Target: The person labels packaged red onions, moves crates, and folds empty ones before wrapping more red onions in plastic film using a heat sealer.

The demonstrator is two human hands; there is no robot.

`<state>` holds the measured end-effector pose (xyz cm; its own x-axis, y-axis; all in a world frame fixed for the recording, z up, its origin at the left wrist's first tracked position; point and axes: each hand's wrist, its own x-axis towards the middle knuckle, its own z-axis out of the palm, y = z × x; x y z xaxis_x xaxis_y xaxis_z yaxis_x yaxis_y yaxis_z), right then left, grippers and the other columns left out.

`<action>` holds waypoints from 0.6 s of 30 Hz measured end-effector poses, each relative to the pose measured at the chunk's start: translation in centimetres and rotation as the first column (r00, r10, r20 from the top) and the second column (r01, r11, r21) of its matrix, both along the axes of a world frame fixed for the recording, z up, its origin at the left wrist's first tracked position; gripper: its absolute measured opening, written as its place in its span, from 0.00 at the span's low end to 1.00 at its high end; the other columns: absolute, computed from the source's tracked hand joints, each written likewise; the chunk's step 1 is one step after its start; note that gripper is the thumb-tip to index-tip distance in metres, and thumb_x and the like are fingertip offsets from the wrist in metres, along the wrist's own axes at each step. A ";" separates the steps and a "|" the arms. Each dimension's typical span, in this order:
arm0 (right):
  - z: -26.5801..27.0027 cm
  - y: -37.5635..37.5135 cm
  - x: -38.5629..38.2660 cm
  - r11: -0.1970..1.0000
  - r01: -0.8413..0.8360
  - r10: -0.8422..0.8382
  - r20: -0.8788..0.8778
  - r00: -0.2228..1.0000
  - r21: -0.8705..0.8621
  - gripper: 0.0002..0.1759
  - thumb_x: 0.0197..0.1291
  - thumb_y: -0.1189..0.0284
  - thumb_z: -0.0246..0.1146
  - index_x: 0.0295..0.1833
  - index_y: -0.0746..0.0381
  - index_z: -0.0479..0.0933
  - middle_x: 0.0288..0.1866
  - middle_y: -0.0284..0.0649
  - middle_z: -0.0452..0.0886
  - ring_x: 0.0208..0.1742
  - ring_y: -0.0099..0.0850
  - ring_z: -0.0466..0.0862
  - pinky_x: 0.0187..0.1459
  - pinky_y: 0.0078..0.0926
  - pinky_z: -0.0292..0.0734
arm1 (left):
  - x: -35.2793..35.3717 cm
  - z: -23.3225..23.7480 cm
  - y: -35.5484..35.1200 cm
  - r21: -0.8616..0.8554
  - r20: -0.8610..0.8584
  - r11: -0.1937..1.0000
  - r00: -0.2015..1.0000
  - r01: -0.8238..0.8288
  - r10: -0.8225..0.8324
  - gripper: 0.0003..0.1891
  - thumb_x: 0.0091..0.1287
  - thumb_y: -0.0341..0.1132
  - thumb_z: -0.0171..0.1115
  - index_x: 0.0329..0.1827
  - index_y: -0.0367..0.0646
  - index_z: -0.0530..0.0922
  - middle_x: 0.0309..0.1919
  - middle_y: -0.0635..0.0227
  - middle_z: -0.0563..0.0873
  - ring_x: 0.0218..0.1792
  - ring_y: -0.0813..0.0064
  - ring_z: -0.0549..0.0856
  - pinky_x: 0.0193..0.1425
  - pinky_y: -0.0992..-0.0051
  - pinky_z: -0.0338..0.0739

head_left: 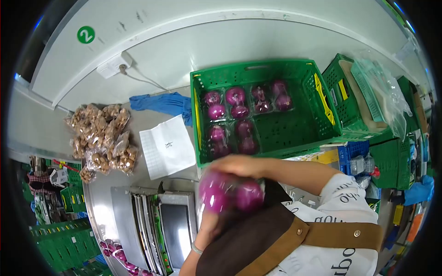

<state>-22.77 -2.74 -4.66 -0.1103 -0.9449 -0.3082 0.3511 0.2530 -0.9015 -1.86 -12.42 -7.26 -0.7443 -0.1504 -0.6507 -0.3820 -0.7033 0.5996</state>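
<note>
A film-wrapped pack of red onions (225, 195) is between my hands, slightly smeared by motion. My right hand (237, 165) curves over its upper side, and my left hand (209, 225) grips it from below. Just beyond the pack stands a green crate (285, 133). Several similar wrapped packs of red onions (237, 102) lie in the crate, mostly along its left and far side. To the left of my hands is a metal machine (179, 230) with a dark flat panel.
Clear bags of brown knobbly produce (103, 133) are heaped at left, near a white paper sheet (168, 147) and blue cloth (161, 103). More red onions (120, 255) lie at lower left. Green crates (345, 96) and a blue crate (352, 158) stand at right.
</note>
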 end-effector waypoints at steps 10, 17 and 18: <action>-10.7 14.9 -18.5 0.430 0.805 -0.892 0.055 0.448 0.409 0.23 0.72 0.54 0.48 0.57 0.60 0.74 0.50 0.39 0.81 0.50 0.33 0.82 0.56 0.37 0.77 | -11.1 1.1 -1.3 -0.017 -0.059 0.997 0.995 -0.077 0.076 0.06 0.70 0.27 0.53 0.47 0.43 0.74 0.41 0.65 0.82 0.38 0.77 0.80 0.46 0.77 0.73; -21.1 15.0 -16.4 0.488 0.731 -0.873 0.266 0.409 0.477 0.24 0.73 0.54 0.45 0.60 0.60 0.73 0.58 0.40 0.77 0.59 0.35 0.76 0.64 0.36 0.67 | -10.5 0.8 -1.3 -0.017 0.001 0.995 0.995 -0.102 0.102 0.05 0.70 0.28 0.53 0.47 0.43 0.74 0.40 0.66 0.82 0.38 0.79 0.80 0.48 0.77 0.73; -21.0 14.4 -16.0 0.508 0.725 -0.860 0.325 0.395 0.464 0.24 0.73 0.55 0.44 0.60 0.60 0.73 0.59 0.40 0.76 0.59 0.36 0.76 0.65 0.36 0.66 | -10.0 0.6 -1.3 -0.009 0.000 0.993 0.993 -0.119 0.119 0.05 0.70 0.28 0.53 0.47 0.43 0.74 0.40 0.66 0.82 0.38 0.79 0.80 0.48 0.78 0.73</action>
